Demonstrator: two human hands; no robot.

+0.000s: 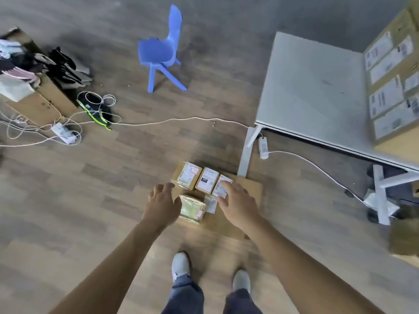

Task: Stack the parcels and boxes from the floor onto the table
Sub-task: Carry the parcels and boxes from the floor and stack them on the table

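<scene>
Several small cardboard parcels with white labels lie on a larger flat brown box (249,189) on the floor. Three sit in a row: a left one (187,175), a middle one (206,179) and a right one (223,185). A taped yellowish parcel (192,208) lies in front of them. My left hand (162,206) hovers just left of the taped parcel, fingers apart, holding nothing. Spread open, my right hand (237,203) hangs over the right parcel and the flat box. The grey table (313,87) stands to the right, with large labelled boxes (394,87) stacked on its far side.
A blue plastic chair (162,49) stands ahead. White cables (172,120) and a power strip (263,147) run across the floor by the table leg (246,152). An open box of clothes (25,87) and shoes sit far left. Another cardboard box (405,241) lies at the right edge.
</scene>
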